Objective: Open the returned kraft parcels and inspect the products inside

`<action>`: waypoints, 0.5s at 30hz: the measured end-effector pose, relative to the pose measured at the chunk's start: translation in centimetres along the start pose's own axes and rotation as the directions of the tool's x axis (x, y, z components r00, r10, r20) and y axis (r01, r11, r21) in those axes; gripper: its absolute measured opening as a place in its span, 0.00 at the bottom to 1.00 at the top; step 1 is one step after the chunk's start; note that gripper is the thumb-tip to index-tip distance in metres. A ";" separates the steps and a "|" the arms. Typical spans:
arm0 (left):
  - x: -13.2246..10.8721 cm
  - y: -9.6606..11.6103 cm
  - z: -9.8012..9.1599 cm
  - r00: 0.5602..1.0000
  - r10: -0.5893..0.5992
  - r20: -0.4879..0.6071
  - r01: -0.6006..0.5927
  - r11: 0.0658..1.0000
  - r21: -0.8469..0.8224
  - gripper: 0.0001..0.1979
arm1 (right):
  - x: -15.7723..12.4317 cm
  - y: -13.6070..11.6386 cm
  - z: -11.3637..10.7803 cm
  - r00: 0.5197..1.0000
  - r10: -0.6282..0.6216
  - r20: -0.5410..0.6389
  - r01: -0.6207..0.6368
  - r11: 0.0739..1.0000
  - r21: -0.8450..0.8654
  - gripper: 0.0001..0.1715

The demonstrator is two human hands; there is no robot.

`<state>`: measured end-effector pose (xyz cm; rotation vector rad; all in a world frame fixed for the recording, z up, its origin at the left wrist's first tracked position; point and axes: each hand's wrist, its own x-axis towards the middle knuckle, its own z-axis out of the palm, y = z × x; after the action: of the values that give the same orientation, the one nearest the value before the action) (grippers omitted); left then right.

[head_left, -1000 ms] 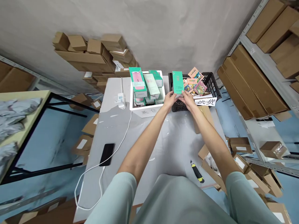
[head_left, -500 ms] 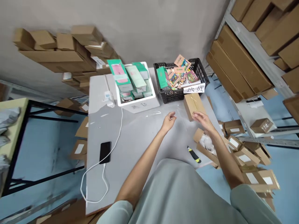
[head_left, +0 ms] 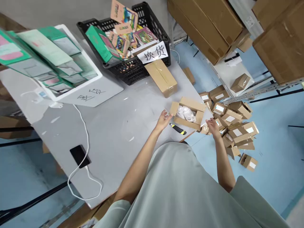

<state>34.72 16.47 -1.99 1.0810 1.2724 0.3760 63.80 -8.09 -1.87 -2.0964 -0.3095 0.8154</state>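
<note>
An open cardboard box (head_left: 186,123) with white wrapping (head_left: 186,113) inside lies near the table's right corner, its flaps folded out. My left hand (head_left: 163,121) is at the box's left flap, fingers apart; whether it touches the flap I cannot tell. Off the right side of the box, my right hand (head_left: 213,125) hangs with spread fingers and nothing in it. Close below the box lies a black and yellow utility knife (head_left: 177,129). A taped, closed cardboard box (head_left: 161,77) sits just behind the open one.
A black plastic crate (head_left: 128,74) full of colourful packs stands at the back. Left of it is a white foam bin (head_left: 99,91) with green boxes. A phone (head_left: 80,155) with a white cable (head_left: 86,136) lies at left. Many cartons (head_left: 237,129) cover the floor at right.
My view has turned to the right. My right hand has left the closed box and moved to the open box's right side. My left hand has come to its left flap.
</note>
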 end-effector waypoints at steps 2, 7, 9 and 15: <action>0.5 -0.4 1.4 0.998 -0.036 -0.058 0.036 0.999 0.001 0.42 | -0.4 1.3 1.4 0.992 0.066 0.103 -0.075 0.994 0.083 0.60; 1.1 -1.1 4.2 0.981 0.065 -0.183 -0.061 0.998 0.027 0.37 | -1.0 2.2 4.5 0.972 0.064 0.227 -0.126 0.955 0.270 0.47; 1.0 -1.3 5.0 0.977 0.111 -0.181 -0.106 0.994 0.036 0.34 | -1.1 2.3 4.9 0.981 0.029 0.190 -0.082 0.957 0.278 0.38; 0.1 -1.8 6.7 0.981 0.150 -0.121 -0.151 0.989 0.002 0.32 | -1.5 3.1 4.5 0.996 0.017 0.089 -0.048 0.931 0.361 0.22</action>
<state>40.23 12.72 -4.06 1.1666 1.2982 0.5670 59.59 -7.94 -5.63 -1.7275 -0.1539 0.9080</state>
